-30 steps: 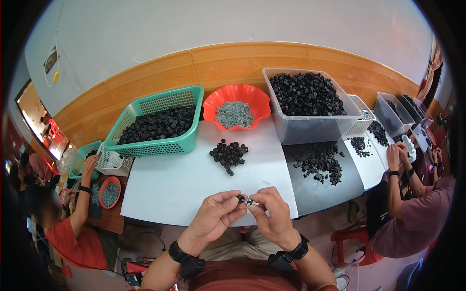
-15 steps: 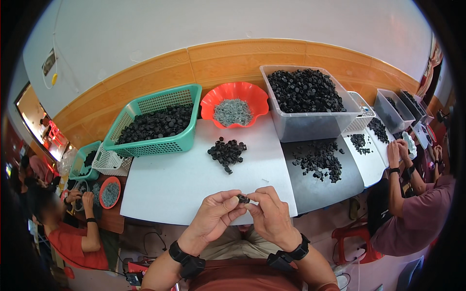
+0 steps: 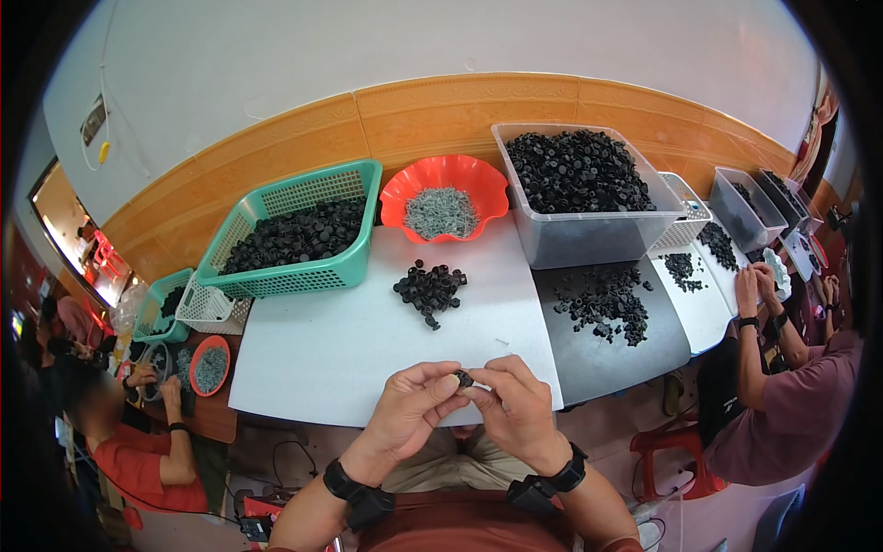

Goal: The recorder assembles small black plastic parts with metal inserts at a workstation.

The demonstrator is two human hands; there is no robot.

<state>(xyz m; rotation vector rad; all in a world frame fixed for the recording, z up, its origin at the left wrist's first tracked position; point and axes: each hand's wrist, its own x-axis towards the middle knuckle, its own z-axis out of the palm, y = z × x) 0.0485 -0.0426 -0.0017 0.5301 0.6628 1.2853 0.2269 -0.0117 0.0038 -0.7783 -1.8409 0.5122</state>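
Observation:
Above the near edge of the white table, my two hands meet at a small black plastic part [image 3: 464, 378]. My left hand [image 3: 418, 400] pinches it between thumb and forefinger. From the other side, the thumb and forefinger of my right hand [image 3: 509, 405] close on the same part; its finer shape is partly covered by fingertips. Beyond my hands lies a loose pile of small black parts [image 3: 430, 293] on the white tabletop [image 3: 313, 359]. A single screw [image 3: 502, 342] rests on the table just past my right hand.
A green basket [image 3: 340, 267] of black caps, a red scalloped bowl [image 3: 395, 189] of screws and a clear bin [image 3: 589, 241] of black parts line the wall. More black pieces [image 3: 607, 308] lie on a dark board. People sit working at left and right.
Both hands stay in place, with only a slight shift of the fingers and the black part between them. The person at the left has moved a hand a little.

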